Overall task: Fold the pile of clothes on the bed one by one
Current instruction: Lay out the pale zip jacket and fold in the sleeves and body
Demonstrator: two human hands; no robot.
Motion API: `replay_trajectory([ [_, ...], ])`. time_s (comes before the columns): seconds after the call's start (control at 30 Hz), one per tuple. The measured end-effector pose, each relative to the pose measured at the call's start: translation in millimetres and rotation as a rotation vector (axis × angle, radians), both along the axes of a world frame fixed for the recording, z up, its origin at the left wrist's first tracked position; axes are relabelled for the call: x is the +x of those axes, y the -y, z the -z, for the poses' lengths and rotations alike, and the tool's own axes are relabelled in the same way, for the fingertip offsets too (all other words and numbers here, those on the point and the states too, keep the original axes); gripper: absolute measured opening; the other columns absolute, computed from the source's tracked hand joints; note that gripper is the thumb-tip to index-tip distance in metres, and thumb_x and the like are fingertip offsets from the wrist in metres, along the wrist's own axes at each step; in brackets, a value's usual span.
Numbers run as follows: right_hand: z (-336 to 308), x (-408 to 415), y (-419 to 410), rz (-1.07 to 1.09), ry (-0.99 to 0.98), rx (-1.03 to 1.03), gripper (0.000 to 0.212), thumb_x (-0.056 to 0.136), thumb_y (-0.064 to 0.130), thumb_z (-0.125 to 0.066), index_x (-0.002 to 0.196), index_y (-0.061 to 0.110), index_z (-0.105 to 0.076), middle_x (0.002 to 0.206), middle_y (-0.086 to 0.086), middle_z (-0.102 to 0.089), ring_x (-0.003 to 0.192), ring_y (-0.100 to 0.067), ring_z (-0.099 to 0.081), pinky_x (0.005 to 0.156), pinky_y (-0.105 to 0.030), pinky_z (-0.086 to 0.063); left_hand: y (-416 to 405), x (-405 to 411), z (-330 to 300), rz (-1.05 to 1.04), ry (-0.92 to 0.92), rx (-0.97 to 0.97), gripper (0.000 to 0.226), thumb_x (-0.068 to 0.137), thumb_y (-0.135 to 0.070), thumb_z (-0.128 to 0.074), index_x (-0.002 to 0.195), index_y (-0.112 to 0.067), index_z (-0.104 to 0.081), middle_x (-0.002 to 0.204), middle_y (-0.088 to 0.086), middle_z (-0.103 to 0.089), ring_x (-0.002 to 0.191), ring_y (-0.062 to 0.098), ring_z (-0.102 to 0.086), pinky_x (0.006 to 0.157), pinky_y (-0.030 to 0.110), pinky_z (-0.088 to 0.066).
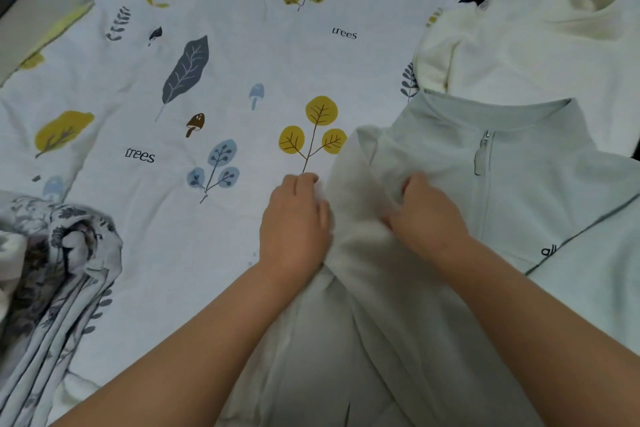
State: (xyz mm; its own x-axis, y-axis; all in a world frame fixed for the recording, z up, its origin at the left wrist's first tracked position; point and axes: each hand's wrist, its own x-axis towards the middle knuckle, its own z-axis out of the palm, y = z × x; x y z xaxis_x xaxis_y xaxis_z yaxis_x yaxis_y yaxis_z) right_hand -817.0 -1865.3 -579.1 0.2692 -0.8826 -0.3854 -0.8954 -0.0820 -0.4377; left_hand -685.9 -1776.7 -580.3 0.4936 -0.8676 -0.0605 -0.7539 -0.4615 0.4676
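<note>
Both hands work one garment: my left hand [294,222] and right hand [427,215] each pinch the sleeve [356,204] of the pale zip jacket [540,184], which lies flat just right of my grip. Step in hand, I judge: folding the sleeve inward. Next, carry it across the chest without bunching. Unfolded clothes [540,45] wait beyond.

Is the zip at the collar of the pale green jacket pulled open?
No, the zip on the pale green jacket is closed right up to the collar.
</note>
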Motion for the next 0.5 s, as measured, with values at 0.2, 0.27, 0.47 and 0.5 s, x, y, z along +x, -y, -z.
replay_trajectory([
  [0.2,10,-14,-13,0.143,0.224,0.020,0.023,0.087,0.027,-0.060,0.101,0.014,-0.047,0.096,-0.008,-0.057,0.097,-0.030,-0.056,0.075,-0.033,-0.038,37,-11,16,0.446,0.224,0.037,0.054,0.098,-0.026,-0.036,0.148,-0.009,-0.021,0.156,0.011,-0.016,0.145,0.025,-0.014,0.115,0.042,-0.012],
  [0.27,7,-24,-15,0.243,0.301,0.113,0.028,0.088,0.037,-0.058,0.101,0.015,-0.048,0.092,-0.002,-0.054,0.094,-0.026,-0.054,0.073,-0.030,-0.036,46,-4,34,0.520,0.257,0.226,0.060,0.100,-0.041,-0.024,0.150,-0.018,-0.002,0.159,0.002,0.005,0.146,0.017,0.006,0.116,0.040,0.004],
  [0.47,-6,-70,-27,-0.056,0.102,0.383,0.040,0.072,0.021,-0.073,0.105,0.022,-0.049,0.094,0.007,-0.055,0.086,-0.013,-0.054,0.062,-0.023,-0.037,63,13,55,0.520,0.185,0.289,0.066,0.095,-0.055,-0.018,0.149,-0.026,0.006,0.158,-0.001,0.012,0.145,0.016,0.012,0.115,0.041,0.009],
  [0.5,-11,-78,-27,-0.016,0.090,0.315,0.037,0.072,0.020,-0.073,0.102,0.022,-0.051,0.092,0.006,-0.055,0.085,-0.014,-0.053,0.062,-0.025,-0.034,63,13,55,0.524,0.175,0.294,0.066,0.095,-0.055,-0.018,0.149,-0.026,0.007,0.158,0.000,0.013,0.145,0.016,0.012,0.115,0.040,0.009],
])
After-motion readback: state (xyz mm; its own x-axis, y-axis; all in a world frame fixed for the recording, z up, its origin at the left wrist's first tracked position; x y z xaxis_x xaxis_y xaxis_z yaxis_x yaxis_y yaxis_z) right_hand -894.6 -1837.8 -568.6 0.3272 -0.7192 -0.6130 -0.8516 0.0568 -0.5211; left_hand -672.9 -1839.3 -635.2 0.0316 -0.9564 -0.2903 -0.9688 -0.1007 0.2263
